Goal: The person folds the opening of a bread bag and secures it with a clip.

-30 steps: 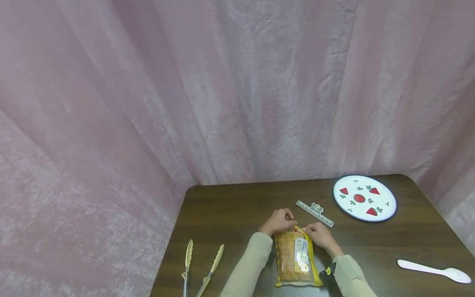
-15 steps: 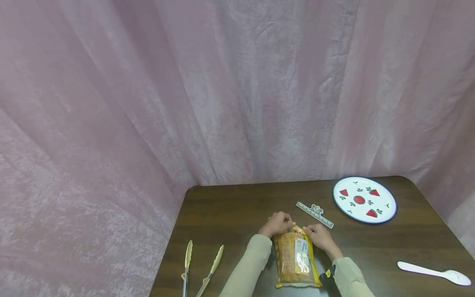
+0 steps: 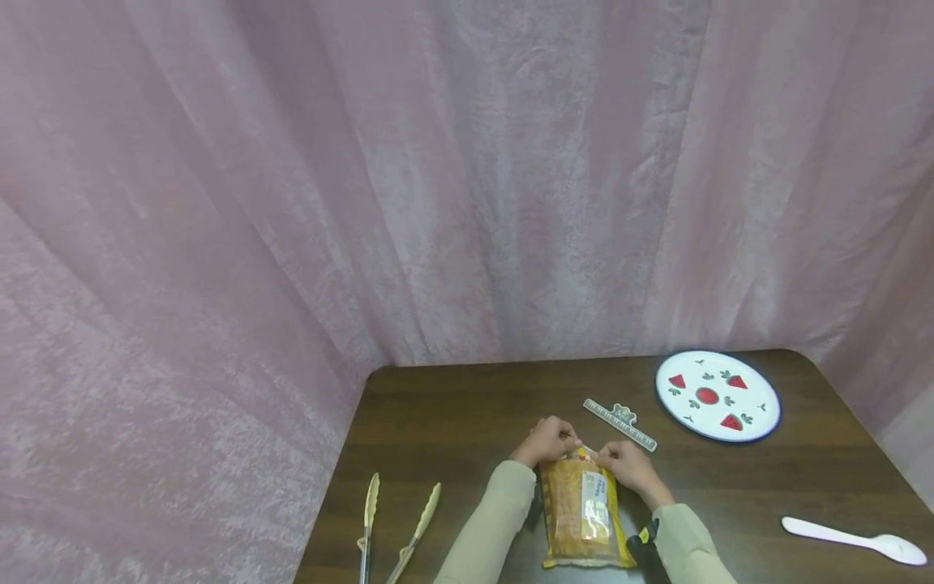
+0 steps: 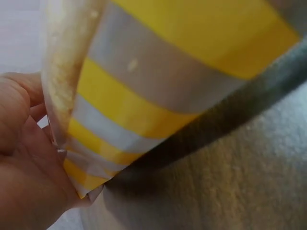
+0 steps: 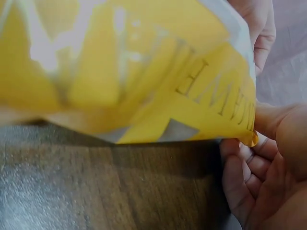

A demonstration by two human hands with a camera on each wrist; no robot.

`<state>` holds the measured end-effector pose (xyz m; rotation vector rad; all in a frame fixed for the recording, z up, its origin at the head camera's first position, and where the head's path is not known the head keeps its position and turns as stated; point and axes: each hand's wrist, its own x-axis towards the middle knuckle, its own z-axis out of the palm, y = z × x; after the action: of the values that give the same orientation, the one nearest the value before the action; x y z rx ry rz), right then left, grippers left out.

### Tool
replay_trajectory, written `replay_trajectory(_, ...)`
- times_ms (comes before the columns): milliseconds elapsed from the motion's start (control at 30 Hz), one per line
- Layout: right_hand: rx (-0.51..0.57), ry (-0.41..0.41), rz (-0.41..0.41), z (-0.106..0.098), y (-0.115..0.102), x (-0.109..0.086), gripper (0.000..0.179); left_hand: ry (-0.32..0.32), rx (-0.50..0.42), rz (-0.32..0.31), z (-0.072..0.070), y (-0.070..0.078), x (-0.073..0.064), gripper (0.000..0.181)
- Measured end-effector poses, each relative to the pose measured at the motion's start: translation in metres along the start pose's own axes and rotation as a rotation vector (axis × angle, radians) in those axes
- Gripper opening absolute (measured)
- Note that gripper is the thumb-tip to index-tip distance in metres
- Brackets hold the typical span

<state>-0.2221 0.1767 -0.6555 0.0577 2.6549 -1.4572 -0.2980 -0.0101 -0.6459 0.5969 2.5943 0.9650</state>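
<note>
A yellow and clear plastic bag of bread (image 3: 569,511) lies on the dark wooden table, its far end between the two hands. My left hand (image 3: 550,440) pinches the far left part of that end. My right hand (image 3: 629,465) pinches its far right part, thumb on top. In the left wrist view, the striped side of the bag (image 4: 120,110) runs into the left hand (image 4: 33,158). In the right wrist view, the bag's yellow corner (image 5: 225,105) sits between the thumb and curled fingers of the right hand (image 5: 273,163).
Just beyond the hands lies a long clip (image 3: 620,423) with a piano-key pattern. A white plate (image 3: 718,418) with watermelon drawings is at the back right, a white spoon (image 3: 854,540) at the right. Tongs (image 3: 398,531) with cream tips lie spread at the left.
The bag's far edge between the hands now shows more pale, clear film, and its yellow top strip has shifted. Both hands stay at that end, with only slight movement.
</note>
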Motion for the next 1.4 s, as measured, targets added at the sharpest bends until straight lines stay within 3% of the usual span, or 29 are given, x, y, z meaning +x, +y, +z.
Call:
replay_trajectory(200, 0.028, -0.008, 0.009, 0.002, 0.003, -0.002, 0.022, 0.013, -0.061, -0.024, 0.002, -0.004, -0.001, 0.015)
replay_trajectory(567, 0.096, -0.009, -0.008, 0.001, 0.002, -0.011, 0.021, 0.053, -0.073, -0.059, 0.006, -0.001, -0.005, 0.014)
replay_trajectory(800, 0.078, -0.049, -0.117, -0.004, 0.000, -0.007, 0.017, 0.066, -0.087, -0.039, 0.002, -0.006, -0.001, 0.013)
replay_trajectory(1000, 0.043, -0.073, -0.161, -0.012, -0.006, -0.006, 0.014, 0.061, -0.108, -0.033, -0.001, -0.006, -0.001, 0.012)
replay_trajectory(1133, 0.003, -0.059, -0.178, -0.018, -0.013, -0.004, 0.010, 0.077, -0.107, -0.010, -0.002, -0.006, 0.000, 0.010)
replay_trajectory(1400, -0.087, 0.066, -0.126, -0.034, -0.012, 0.005, 0.007, 0.096, -0.091, 0.029, -0.003, -0.006, -0.002, 0.009)
